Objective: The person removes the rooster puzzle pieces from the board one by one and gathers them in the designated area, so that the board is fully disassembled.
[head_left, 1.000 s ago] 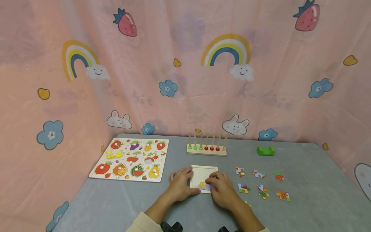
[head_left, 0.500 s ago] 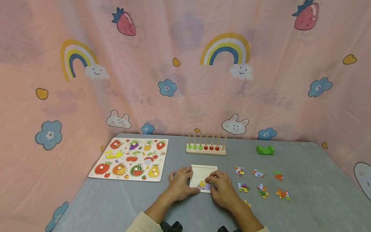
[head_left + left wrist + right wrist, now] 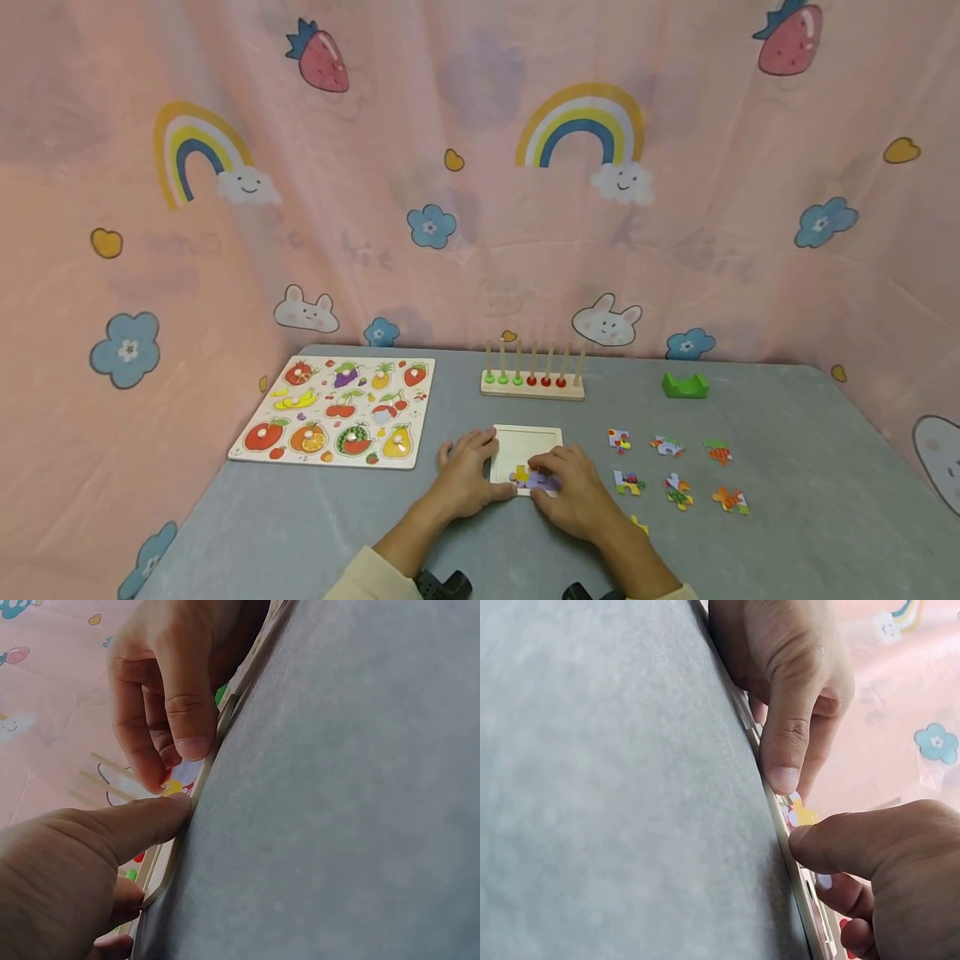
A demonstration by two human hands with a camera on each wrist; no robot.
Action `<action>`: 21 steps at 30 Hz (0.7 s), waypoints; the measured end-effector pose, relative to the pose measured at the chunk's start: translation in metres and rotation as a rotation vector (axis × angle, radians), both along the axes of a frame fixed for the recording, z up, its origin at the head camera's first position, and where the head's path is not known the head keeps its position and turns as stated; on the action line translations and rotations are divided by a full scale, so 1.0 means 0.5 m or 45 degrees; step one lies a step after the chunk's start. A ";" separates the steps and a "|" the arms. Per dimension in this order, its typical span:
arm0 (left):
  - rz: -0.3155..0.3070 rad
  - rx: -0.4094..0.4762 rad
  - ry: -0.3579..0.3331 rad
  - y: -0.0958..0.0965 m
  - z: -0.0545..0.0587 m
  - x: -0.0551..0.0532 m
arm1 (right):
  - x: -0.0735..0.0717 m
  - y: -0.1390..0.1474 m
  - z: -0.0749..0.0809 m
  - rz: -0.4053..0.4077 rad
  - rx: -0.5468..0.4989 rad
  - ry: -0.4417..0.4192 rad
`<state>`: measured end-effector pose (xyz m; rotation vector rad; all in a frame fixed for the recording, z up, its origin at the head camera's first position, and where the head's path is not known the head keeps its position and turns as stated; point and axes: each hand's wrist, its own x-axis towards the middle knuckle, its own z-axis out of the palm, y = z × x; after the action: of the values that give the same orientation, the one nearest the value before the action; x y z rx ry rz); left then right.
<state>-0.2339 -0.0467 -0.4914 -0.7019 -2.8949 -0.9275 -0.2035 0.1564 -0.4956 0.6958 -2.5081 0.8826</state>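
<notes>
A small cream puzzle tray [image 3: 517, 442] lies flat on the grey table in the head view. My left hand [image 3: 468, 477] grips its left side, thumb at the front edge and fingers along the side. Along the tray's front edge lie a yellow-and-purple jigsaw piece [image 3: 521, 475] and a purple jigsaw piece [image 3: 545, 482] beside it. Curled over that purple piece, my right hand [image 3: 576, 498] holds it at the tray's front right, with the thumb [image 3: 810, 844] by the front rim. The right fingers partly cover the piece.
Several loose jigsaw pieces [image 3: 628, 482] lie in rows to the right. A fruit peg board [image 3: 352, 457] is at the left, a bead rack [image 3: 528, 394] stands behind the tray, and a green block [image 3: 685, 386] sits at the back right.
My right thumb has moved left along the tray's front edge, and more of the purple piece shows beside the yellow one. My left hand keeps its grip on the tray.
</notes>
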 end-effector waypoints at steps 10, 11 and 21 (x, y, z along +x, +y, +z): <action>0.001 0.001 0.006 0.001 0.000 -0.001 | 0.004 -0.008 0.008 -0.016 0.012 -0.127; 0.002 -0.004 0.007 0.001 0.001 -0.001 | 0.005 -0.009 0.008 -0.029 0.025 -0.139; 0.001 -0.020 -0.002 -0.001 0.002 -0.001 | 0.006 -0.019 0.008 -0.083 0.084 -0.122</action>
<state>-0.2342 -0.0470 -0.4902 -0.7015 -2.9067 -0.9070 -0.2003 0.1469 -0.4915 0.6019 -2.6394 0.8326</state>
